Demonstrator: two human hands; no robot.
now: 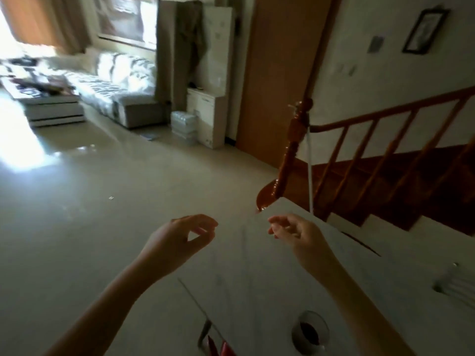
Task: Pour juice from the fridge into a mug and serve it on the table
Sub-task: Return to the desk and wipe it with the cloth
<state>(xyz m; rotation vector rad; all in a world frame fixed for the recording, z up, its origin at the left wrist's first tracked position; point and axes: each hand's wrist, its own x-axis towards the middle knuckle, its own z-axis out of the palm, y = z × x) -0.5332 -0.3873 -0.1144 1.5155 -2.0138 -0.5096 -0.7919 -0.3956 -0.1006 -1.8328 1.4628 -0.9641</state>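
A clear glass mug [310, 332] with dark red juice in it stands on the white marble table [257, 265], near the bottom of the view. My left hand [180, 237] hovers over the table's left edge, fingers loosely curled with thumb and forefinger nearly touching, holding nothing. Over the table's far corner is my right hand [295, 233], fingers apart and empty. Both hands are well above and beyond the mug, not touching it. No juice container or fridge is in view.
A chair with a metal frame and red seat [216, 343] sits at the table's left edge. A wire rack [455, 283] lies at the table's right. Behind the table rise a wooden newel post [290, 150] and staircase [385, 170]. A sofa [113, 86] and low table [43, 98] stand at the far left.
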